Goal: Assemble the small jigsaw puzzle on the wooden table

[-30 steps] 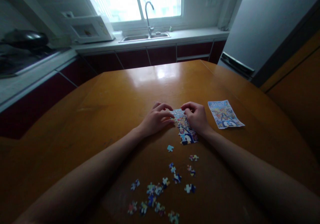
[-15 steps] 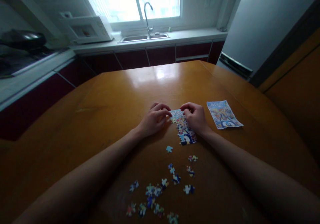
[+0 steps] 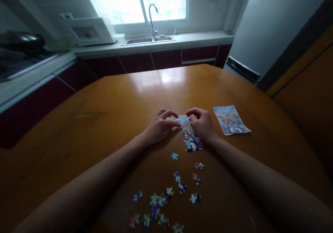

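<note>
Both forearms reaching forward, left hand (image 3: pixel 160 124) palm down, fingers spread, right hand (image 3: pixel 202 122) with fingers bent

Table (image 3: pixel 117 101) orange-brn; fridge (image 3: pixel 273 25) grey; lone pc (image 3: pixel 174 156) plain lt blue.

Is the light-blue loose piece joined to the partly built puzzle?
No, the light-blue piece lies apart on the table, below the partly built puzzle.

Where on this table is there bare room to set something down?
Left of the left hand, and beyond both hands toward the sink, the table is bare. Crowding lies nearer the person: loose pieces below the joined puzzle.
</note>
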